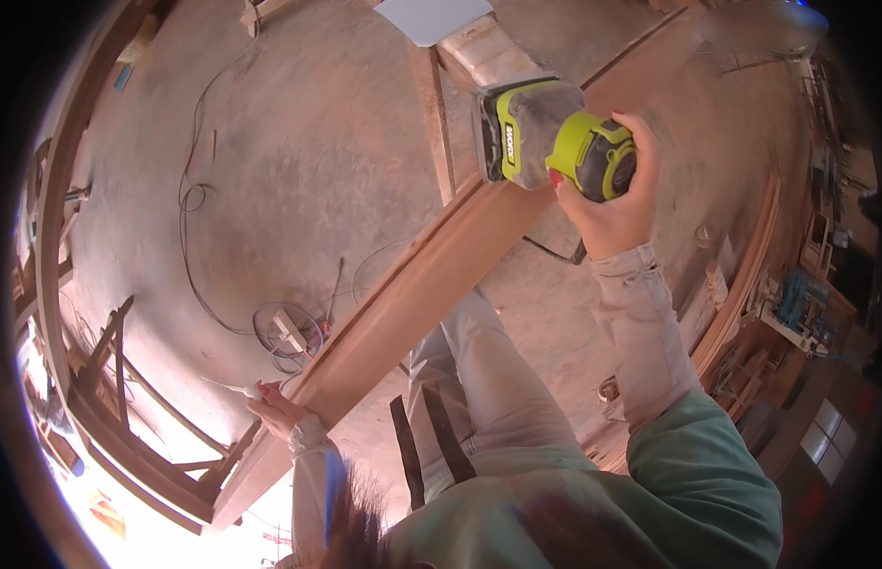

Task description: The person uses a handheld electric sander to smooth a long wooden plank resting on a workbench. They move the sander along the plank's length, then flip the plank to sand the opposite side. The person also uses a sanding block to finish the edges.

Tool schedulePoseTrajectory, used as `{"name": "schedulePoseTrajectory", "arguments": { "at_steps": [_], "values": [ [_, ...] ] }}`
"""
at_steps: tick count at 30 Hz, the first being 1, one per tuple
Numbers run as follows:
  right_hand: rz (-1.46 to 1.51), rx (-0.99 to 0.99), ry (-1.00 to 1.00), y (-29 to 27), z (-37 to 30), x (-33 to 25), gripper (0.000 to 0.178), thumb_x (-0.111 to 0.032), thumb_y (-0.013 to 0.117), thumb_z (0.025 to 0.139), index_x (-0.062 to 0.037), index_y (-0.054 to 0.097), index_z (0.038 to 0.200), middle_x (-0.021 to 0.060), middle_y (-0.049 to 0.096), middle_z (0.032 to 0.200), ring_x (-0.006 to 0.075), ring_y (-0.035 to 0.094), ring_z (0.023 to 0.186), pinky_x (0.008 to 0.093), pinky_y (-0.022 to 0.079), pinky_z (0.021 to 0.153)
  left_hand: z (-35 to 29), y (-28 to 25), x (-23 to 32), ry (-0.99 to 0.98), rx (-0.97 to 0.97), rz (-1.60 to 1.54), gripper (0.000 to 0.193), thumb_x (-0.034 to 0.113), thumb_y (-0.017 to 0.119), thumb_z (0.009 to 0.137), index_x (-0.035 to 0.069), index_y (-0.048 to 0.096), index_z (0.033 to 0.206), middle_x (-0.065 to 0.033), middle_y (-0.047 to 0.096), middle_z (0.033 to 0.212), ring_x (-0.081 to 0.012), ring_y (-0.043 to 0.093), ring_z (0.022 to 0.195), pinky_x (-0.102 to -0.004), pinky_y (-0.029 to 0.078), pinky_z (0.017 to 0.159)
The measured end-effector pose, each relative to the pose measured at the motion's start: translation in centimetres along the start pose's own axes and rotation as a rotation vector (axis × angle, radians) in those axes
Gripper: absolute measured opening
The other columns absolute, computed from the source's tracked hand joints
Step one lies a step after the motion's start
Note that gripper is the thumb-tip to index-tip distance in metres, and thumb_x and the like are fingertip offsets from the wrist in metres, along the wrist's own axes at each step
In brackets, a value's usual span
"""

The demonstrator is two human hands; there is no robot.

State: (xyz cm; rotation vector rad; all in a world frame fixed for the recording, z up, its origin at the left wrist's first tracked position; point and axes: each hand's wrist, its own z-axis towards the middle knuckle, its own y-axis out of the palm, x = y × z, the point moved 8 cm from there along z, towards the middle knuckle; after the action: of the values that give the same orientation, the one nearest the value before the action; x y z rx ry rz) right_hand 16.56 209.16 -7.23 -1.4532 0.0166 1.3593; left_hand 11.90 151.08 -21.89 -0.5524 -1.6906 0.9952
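A green-and-black power sander [534, 133] is held in my right hand [621, 213], whose fingers wrap round its rounded end. The sander is tilted, its flat dark pad facing left, and it is over the far part of a long reddish-brown wooden board [412, 294]. Whether the sander touches the wood I cannot tell. The board runs diagonally from the lower left to the upper right, with a groove or step along its left edge. Beside the board's near left part, my left hand [278, 410] is closed on a small whitish thing [240, 387] too unclear to name.
Below the board, a coiled cable and a power strip [289, 330] lie on the dusty floor [270, 190]. A long wooden frame [52, 218] stands at the left. Wooden planks [744, 284] and a blue machine [803, 305] are at the right. A white sheet [431, 17] sits at the top.
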Motion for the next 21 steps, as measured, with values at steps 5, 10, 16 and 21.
{"name": "schedulePoseTrajectory", "arguments": {
  "at_steps": [5, 10, 16, 21],
  "values": [
    [-0.012, -0.092, -0.010, 0.2, -0.7, -0.5, 0.070, 0.001, 0.076, 0.066, -0.0091, 0.052, 0.130, 0.0105, 0.053, 0.125, 0.0268, 0.052, 0.112, 0.0382, 0.043, 0.098, 0.1, 0.2, 0.3, -0.029, -0.038, 0.095, 0.036, 0.033, 0.041, 0.106, -0.001, 0.049, 0.109, -0.0176, 0.064, 0.094, -0.0313, 0.062, 0.091, -0.0434, 0.048, 0.080],
    [-0.044, -0.151, -0.033, 1.2, -0.3, -1.4, 0.066, 0.000, 0.076, 0.067, -0.0080, 0.054, 0.129, 0.0109, 0.055, 0.124, 0.0272, 0.052, 0.114, 0.0382, 0.043, 0.099, 0.2, -0.1, -4.0, -0.063, 0.128, -0.232, 0.022, 0.017, 0.047, 0.101, 0.001, 0.049, 0.116, -0.0149, 0.064, 0.093, -0.0308, 0.063, 0.092, -0.0410, 0.049, 0.080],
    [-0.110, -0.195, -0.100, 1.5, 0.2, -2.4, 0.067, 0.000, 0.077, 0.069, -0.0072, 0.052, 0.130, 0.0101, 0.053, 0.128, 0.0252, 0.052, 0.118, 0.0379, 0.042, 0.101, -0.6, 0.0, 2.6, -0.001, 0.007, 0.132, 0.022, 0.016, 0.052, 0.097, 0.004, 0.053, 0.116, -0.0151, 0.067, 0.093, -0.0356, 0.063, 0.095, -0.0450, 0.048, 0.081],
    [-0.032, -0.264, -0.107, 2.2, -0.3, -3.9, 0.069, 0.001, 0.077, 0.069, -0.0070, 0.049, 0.133, 0.0101, 0.052, 0.128, 0.0240, 0.052, 0.117, 0.0368, 0.042, 0.101, -0.9, -0.4, 3.5, -0.119, 0.000, 0.143, 0.021, 0.022, 0.057, 0.095, 0.005, 0.058, 0.108, -0.0177, 0.067, 0.096, -0.0407, 0.060, 0.094, -0.0481, 0.045, 0.084]
  ]
}}
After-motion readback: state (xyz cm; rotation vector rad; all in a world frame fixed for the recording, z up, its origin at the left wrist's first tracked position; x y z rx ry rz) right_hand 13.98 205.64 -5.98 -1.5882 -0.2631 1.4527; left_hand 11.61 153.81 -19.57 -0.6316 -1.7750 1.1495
